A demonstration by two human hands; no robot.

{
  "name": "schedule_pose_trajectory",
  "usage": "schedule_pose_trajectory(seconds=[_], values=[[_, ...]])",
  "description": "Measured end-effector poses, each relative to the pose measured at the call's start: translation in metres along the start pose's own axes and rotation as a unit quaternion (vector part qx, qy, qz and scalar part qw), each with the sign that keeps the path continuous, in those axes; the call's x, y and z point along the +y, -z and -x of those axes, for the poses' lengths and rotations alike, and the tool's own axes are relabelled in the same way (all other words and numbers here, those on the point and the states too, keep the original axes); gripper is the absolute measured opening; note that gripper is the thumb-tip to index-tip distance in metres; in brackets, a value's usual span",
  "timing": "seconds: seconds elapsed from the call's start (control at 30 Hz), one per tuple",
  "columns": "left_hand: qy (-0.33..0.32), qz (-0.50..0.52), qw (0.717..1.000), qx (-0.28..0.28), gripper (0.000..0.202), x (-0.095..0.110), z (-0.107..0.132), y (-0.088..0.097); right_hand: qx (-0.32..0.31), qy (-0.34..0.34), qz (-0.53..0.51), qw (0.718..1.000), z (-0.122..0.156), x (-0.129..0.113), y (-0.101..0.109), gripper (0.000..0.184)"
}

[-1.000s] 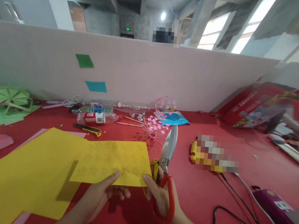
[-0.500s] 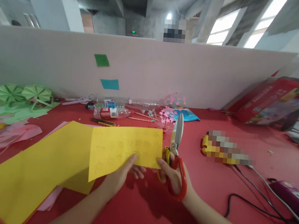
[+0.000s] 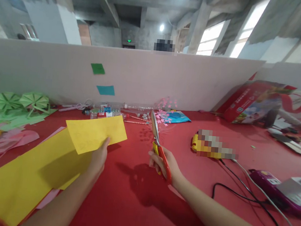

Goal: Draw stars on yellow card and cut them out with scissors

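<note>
My left hand [image 3: 99, 158] pinches the near edge of a small yellow sheet [image 3: 96, 133] with faint pencil marks and holds it up over the red table [image 3: 132, 203]. Under it lies a large yellow sheet [image 3: 29, 172]. My right hand [image 3: 163, 163] is closed round the red and yellow handles of scissors [image 3: 156, 141], whose blades are shut and point up and away. The two hands are apart, with the scissors clear of the paper.
Green folded paper fans [image 3: 19, 101] and pink paper [image 3: 8, 141] lie at the left. Bottles [image 3: 105, 114], pencils and pink stars [image 3: 163, 112] line the white partition. A red box [image 3: 254, 101], a purple device [image 3: 273, 181] and black cables [image 3: 238, 194] sit at the right.
My left hand has carried the small yellow sheet to the left, away from the scissors. My right hand has tilted the scissors' blades leftward. The view has shifted too.
</note>
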State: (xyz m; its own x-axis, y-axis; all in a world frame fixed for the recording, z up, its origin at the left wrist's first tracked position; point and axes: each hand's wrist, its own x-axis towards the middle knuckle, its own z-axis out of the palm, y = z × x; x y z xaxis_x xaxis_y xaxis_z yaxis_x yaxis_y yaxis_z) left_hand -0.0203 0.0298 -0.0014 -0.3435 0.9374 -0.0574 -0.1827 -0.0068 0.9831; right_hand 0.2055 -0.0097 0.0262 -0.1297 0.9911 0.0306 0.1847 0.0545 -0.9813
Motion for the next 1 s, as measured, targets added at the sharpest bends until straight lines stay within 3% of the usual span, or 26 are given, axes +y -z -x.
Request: schedule_pose_trajectory(seconds=[0.13, 0.23, 0.3, 0.37, 0.5, 0.6, 0.8, 1.0], values=[[0.035, 0.019, 0.999, 0.025, 0.018, 0.010, 0.006, -0.018, -0.068, -0.004, 0.047, 0.997, -0.009, -0.009, 0.006, 0.041], [0.062, 0.057, 0.996, -0.015, 0.018, 0.011, 0.017, -0.029, -0.092, 0.024, 0.130, 0.987, -0.007, -0.010, 0.013, 0.044], [0.065, 0.084, 0.994, -0.026, 0.020, 0.009, 0.026, -0.031, -0.100, 0.020, 0.149, 0.983, -0.001, -0.009, 0.018, 0.045], [0.052, 0.103, 0.993, -0.033, 0.022, 0.006, 0.032, -0.029, -0.146, -0.003, 0.145, 0.979, 0.006, -0.008, 0.024, 0.046], [0.030, 0.085, 0.995, -0.033, 0.028, 0.006, 0.038, -0.024, -0.186, -0.037, 0.151, 0.970, 0.016, -0.009, 0.029, 0.046], [0.011, 0.077, 0.997, -0.026, 0.036, 0.010, 0.040, -0.021, -0.183, -0.024, 0.185, 0.965, 0.019, -0.012, 0.027, 0.044], [-0.042, 0.052, 0.998, -0.010, 0.034, 0.018, 0.050, -0.019, -0.180, 0.002, 0.245, 0.953, 0.023, -0.016, 0.024, 0.043], [-0.026, 0.033, 0.997, -0.072, 0.035, 0.009, 0.062, -0.024, -0.202, 0.008, 0.218, 0.955, 0.026, -0.010, 0.018, 0.046]])
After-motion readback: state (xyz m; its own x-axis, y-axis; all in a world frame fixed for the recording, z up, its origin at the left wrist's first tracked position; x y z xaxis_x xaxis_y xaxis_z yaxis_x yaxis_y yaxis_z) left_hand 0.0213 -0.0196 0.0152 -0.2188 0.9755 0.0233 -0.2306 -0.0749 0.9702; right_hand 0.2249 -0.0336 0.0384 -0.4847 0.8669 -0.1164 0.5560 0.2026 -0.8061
